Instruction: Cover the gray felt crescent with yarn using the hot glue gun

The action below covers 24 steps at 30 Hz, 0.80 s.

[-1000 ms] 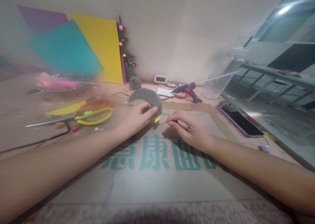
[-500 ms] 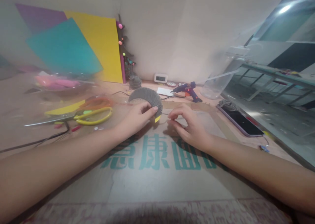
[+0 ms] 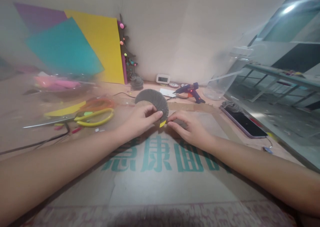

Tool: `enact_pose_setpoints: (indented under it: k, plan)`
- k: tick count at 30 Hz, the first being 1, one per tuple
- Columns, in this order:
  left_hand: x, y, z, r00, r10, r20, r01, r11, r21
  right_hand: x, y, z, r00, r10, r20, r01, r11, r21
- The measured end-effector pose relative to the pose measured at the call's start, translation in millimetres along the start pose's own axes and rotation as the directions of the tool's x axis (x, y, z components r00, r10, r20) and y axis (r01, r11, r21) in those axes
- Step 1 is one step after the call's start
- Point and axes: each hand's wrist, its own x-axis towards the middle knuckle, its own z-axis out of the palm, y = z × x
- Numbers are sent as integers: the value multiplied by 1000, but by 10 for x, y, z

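Grey cord-wrapped crescent (image 3: 157, 100) was mid-scene, over the far part of a sheet (image 3: 160, 190) with green printed characters; couldn't tell if it touched the surface. Bulge faced far, yellow tip (image 3: 162, 123) at its near right end.

My left hand (image 3: 143, 118) held the crescent, thumb on the cord close to the tip, other fingers partly hidden. My right hand (image 3: 186, 128) was just right of the yellow tip, thumb and index drawn narrow; couldn't tell if they met or pinched a strand.

Left side: yellow-handled scissors (image 3: 79, 119), blades pointing left. Blurred orange handles (image 3: 98, 100) and a yellow strip (image 3: 66, 109) just beyond, black cable (image 3: 50, 140) on the near side. Farther back, clear container (image 3: 87, 81) with pink stuff inside. Purple, teal and yellow sheets (image 3: 65, 47) stood against the wall (image 3: 195, 27).

Far side, left to right: grey cord bundle (image 3: 137, 83), white digital clock (image 3: 163, 79), white card (image 3: 168, 93), dark glue gun (image 3: 192, 88) with nozzle left and red light on, clear plastic jug (image 3: 221, 82).

Right edge: phone (image 3: 246, 123) lay screen up, grey cord coil (image 3: 231, 106) on its far end.
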Motion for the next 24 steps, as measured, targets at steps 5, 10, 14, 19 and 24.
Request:
enact_pose_setpoints:
  k: [5, 10, 14, 19, 24]
  plan:
    - [-5, 1, 7, 1000, 10, 22, -9, 1000, -9, 9, -9, -6, 999, 48, -20, -47, 999, 8]
    - [5, -13, 13, 1000, 14, 2, -14, 1000, 2, -5, 25, -10, 1000, 19, -15, -19, 1000, 9]
    - [6, -1, 5, 1000, 13, 0, -13, 1000, 10, -13, 25, -24, 996, 25, -80, -23, 999, 30]
    - [-1, -2, 7, 999, 32, -13, -31, 999, 33, -5, -7, -30, 993, 59, -102, -55, 997, 45]
    - [7, -38, 15, 999, 36, 8, -36, 996, 79, 14, -6, -12, 1000, 6, -18, -6, 1000, 27]
